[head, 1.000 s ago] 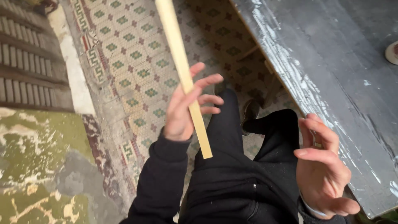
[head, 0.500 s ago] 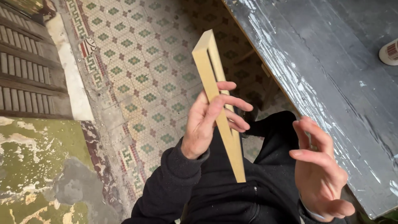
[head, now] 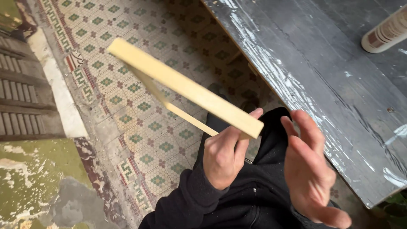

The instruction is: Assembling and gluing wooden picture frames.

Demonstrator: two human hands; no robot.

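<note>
We held the pale wooden frame [head: 186,88] in our left hand [head: 223,157], fingers closed around its near corner, the piece tilted up and away over the patterned tile floor [head: 140,106]. Our right hand [head: 311,169] hovered just beside it, fingers spread wide and holding nothing. At the far right, a white cylindrical tube with a reddish label [head: 386,32] lay on the dark worktable [head: 322,76].
</note>
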